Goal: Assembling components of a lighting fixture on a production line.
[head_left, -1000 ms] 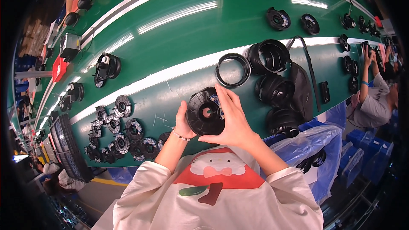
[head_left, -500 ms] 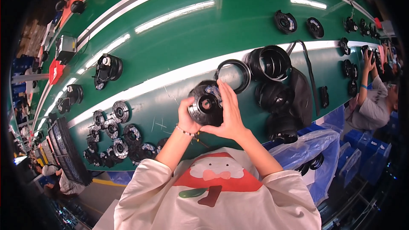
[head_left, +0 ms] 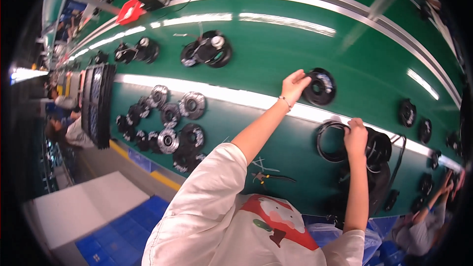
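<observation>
My left hand [head_left: 294, 87] reaches over the green belt, its fingers closed on the edge of a round black part [head_left: 320, 87] with a hole in its middle. The part is at or just above the belt; I cannot tell which. Nearer to me and to the right, my right hand [head_left: 355, 139] has its fingers closed at the right edge of a large black ring [head_left: 320, 143]. Black cylindrical housings [head_left: 378, 150] stand right beside that hand, partly hidden by it and the forearm.
Several round black parts [head_left: 192, 105] lie at the left of the bench. Pliers with yellow-and-black handles [head_left: 268, 177] lie near my body. Motor assemblies [head_left: 207, 51] sit on the belt. Stacked black trays [head_left: 97, 103] stand at far left. A co-worker's hands [head_left: 446, 187] show at far right.
My hands have parted: the left carried the round part away from me onto the belt side, and the right went to the ring. The view has swung left.
</observation>
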A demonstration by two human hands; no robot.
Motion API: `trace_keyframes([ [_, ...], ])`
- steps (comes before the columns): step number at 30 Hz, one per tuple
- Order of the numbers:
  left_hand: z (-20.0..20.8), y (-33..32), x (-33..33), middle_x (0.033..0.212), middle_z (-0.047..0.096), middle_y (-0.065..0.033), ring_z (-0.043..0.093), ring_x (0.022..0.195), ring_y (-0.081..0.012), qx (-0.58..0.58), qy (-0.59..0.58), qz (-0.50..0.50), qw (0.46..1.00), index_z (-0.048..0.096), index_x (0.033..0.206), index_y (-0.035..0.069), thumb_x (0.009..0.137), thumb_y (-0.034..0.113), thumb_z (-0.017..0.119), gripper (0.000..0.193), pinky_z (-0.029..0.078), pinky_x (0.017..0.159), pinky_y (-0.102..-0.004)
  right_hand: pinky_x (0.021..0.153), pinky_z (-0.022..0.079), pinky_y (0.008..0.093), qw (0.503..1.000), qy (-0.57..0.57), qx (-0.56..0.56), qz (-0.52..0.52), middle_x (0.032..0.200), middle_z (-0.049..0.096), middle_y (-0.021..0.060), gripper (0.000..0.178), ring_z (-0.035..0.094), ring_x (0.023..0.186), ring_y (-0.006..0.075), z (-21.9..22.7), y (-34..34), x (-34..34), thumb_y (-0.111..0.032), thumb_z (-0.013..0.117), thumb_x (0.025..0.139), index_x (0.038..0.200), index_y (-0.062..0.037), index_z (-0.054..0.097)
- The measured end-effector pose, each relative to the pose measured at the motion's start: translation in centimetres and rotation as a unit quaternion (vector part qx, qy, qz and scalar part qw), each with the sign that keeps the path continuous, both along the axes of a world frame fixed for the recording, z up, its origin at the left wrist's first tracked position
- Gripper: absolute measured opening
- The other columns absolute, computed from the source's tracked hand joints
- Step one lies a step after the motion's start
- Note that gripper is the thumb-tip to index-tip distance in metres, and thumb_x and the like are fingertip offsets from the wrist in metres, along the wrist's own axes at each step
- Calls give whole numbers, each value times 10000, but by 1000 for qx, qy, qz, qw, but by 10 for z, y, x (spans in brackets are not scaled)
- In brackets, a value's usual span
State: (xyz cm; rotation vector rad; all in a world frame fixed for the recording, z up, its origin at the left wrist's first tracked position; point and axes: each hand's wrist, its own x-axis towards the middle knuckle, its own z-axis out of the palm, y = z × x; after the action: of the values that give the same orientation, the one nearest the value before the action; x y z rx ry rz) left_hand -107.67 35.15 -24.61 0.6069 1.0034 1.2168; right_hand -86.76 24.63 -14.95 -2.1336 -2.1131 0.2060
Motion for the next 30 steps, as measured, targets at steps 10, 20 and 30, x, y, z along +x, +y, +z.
trace_keyframes([
  [10, 68, -202, -255, 963, 597, -147, 560, 904, -306, 168, 575, -169, 783, 609, 934, 33, 609, -1, 532, 335, 439, 822, -355, 505, 450, 241, 969, 224, 108, -9, 685, 589, 120, 86, 582, 558, 187, 76, -20, -18, 31, 637, 682, 766, 33, 620],
  [20, 36, -265, -216, 870, 533, -91, 498, 844, -279, 143, 665, -282, 677, 558, 991, 79, 548, 178, 731, 485, 385, 749, -380, 603, 467, 382, 978, 202, -52, -12, 712, 585, 159, 109, 577, 644, 324, -16, -148, -67, -18, 635, 645, 751, -1, 616],
  [30, 51, -276, -203, 867, 585, -88, 570, 777, -153, 1, 363, -71, 929, 466, 950, -1, 713, -48, 598, 275, 459, 697, -258, 956, 228, 562, 983, 138, -114, -40, 1378, 112, 227, 1204, 151, 1249, 428, -5, -180, -103, -400, 815, 397, 1321, 0, 155],
])
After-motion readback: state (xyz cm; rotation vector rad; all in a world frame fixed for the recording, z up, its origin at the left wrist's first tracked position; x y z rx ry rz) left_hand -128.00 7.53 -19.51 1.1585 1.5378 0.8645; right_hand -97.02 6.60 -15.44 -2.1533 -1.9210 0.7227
